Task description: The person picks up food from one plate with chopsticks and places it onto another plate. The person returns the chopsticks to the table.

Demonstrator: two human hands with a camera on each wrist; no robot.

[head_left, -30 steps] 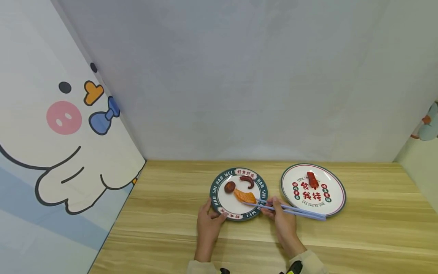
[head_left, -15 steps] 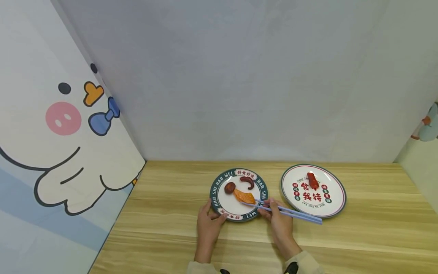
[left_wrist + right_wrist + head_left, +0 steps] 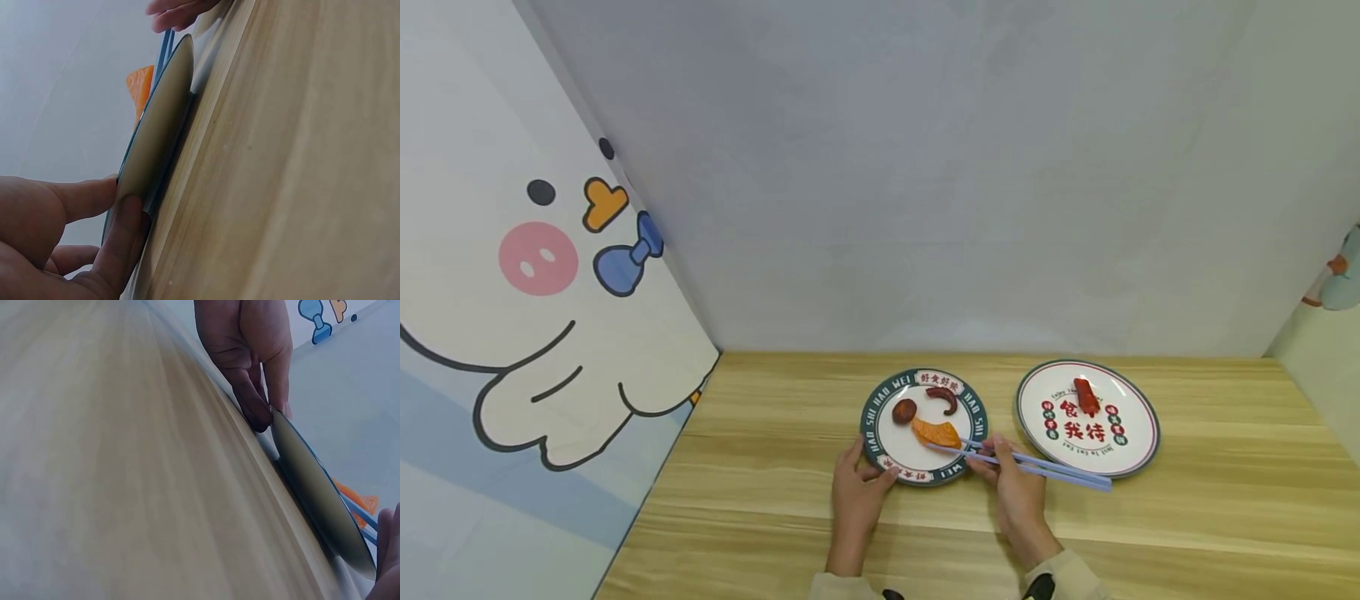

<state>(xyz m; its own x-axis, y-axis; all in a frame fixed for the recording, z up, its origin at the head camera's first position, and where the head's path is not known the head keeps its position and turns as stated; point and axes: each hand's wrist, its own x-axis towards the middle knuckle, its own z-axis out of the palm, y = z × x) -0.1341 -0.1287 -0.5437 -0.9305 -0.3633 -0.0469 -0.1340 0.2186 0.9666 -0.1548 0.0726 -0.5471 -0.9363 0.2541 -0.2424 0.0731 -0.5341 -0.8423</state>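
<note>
- Firmly pinched between thumb and fingers of the left hand [image 3: 857, 497], the green-rimmed plate [image 3: 976, 414]!
- Blue chopsticks [image 3: 1071, 475] are gripped in the right hand's [image 3: 1019, 497] curled fingers, tips set against the salmon slice [image 3: 936, 432] on that plate.
- A curled tentacle [image 3: 944, 398] is seen just behind.
- The white plate [image 3: 1137, 421] is placed nearby on the counter [image 3: 737, 467].

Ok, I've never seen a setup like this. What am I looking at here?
No machine: just a person's bare hands. One camera, worn on the head, looks down; each wrist camera sees the plate edge-on. The left hand grips the green-rimmed plate; the right hand holds light-blue chopsticks, their tips at an orange piece. That plate also bears a round brown piece and a dark curved one. On the wooden table, another plate bears a red piece.
</note>
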